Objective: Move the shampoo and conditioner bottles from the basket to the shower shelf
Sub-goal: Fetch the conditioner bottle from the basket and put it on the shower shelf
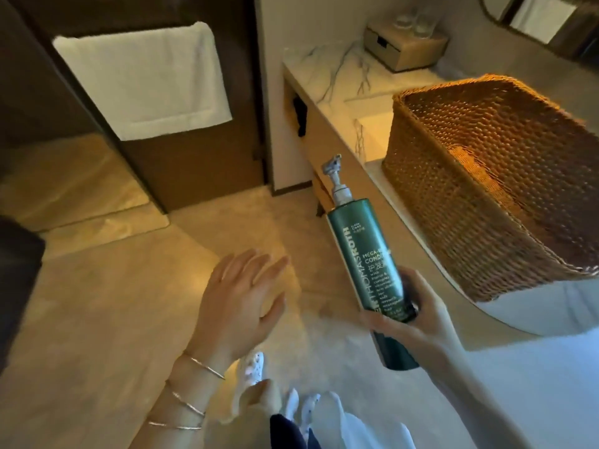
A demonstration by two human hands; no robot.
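A tall green pump bottle [363,254] labelled conditioner is held upright, slightly tilted, in front of the vanity. My right hand [418,322] is shut around its lower part. My left hand [240,296] hovers open over the floor to the left of the bottle, fingers spread, holding nothing. The woven wicker basket [486,196] stands on the vanity counter at the right, above and behind the bottle; its inside is hidden from this angle. No shower shelf is in view.
A marble vanity counter [337,82] runs along the right, with a small box [405,47] and glasses at the back. A white towel [146,79] hangs on a dark door at the left. Beige tiled floor [113,303] lies below; my feet show at the bottom.
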